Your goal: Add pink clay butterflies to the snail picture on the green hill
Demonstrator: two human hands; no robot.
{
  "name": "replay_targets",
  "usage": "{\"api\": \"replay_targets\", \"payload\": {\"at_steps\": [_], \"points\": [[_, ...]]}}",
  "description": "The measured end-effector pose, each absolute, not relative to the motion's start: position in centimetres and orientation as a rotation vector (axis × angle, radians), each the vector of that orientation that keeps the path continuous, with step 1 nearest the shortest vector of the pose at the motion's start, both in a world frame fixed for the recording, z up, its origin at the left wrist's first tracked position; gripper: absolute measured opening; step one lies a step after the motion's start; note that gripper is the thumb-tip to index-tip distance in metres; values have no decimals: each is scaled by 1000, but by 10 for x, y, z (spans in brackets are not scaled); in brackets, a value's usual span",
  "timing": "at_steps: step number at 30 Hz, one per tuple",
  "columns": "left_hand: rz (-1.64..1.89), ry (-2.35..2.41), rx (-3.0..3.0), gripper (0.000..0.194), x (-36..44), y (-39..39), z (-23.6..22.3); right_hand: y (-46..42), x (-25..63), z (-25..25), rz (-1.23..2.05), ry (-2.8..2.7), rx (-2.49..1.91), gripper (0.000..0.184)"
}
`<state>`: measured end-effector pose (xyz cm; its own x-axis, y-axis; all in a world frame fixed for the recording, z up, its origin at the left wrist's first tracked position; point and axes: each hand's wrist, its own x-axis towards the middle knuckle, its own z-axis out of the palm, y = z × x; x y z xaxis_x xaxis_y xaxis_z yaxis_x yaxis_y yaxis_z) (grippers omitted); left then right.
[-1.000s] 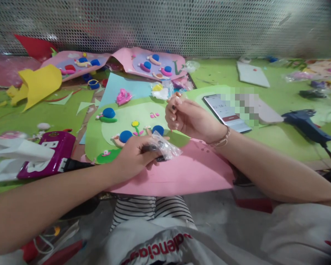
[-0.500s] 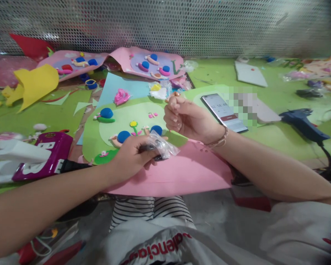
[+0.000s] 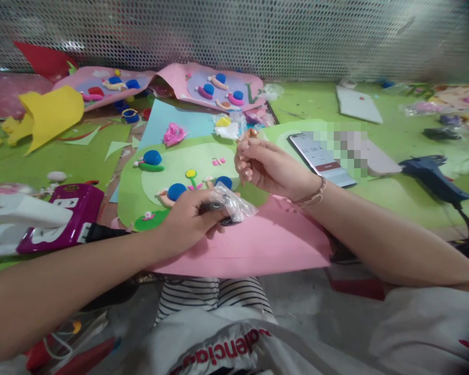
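Note:
My left hand (image 3: 195,213) is closed around a clear plastic bag of black clay-like material (image 3: 234,205), held over the lower part of the green and pink sheet. To its right, my right hand (image 3: 261,164) is raised with the fingers curled and the fingertips pinched together; whatever they hold is too small to make out. Beneath both hands lies the light green picture sheet (image 3: 168,151) with blue-shelled clay snails, one being the upper-left snail (image 3: 151,159). A yellow flower (image 3: 191,174) and a small pink butterfly (image 3: 219,161) also sit on it. The pink paper (image 3: 250,250) covers its near side.
A phone (image 3: 322,159) showing a timer lies right of my right hand, with a blue glue gun (image 3: 433,177) beyond. At left stands a purple power strip (image 3: 78,205). Finished-looking pink sheets (image 3: 172,78), yellow foam (image 3: 54,114) and bagged pink clay (image 3: 174,134) lie farther back.
The view has shifted slightly. My right hand's fingers have turned a little, still pinched; my left hand keeps its hold on the bag.

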<state>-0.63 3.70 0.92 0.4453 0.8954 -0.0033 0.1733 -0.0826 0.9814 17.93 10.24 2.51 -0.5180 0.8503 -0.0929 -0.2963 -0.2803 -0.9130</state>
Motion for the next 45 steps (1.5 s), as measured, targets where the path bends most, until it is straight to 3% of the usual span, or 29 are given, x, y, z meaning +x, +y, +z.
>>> {"api": "replay_targets", "payload": {"at_steps": [22,29,45], "points": [[771,976,1558,26,-6,37,9,100,185,27,1933,-1280,-658,42],[776,976,1545,25,-5,38,9,102,183,30,2071,-1092,-697,24],[727,995,1579,26,-6,36,10,98,183,29,2016,-1201,-638,17]]}}
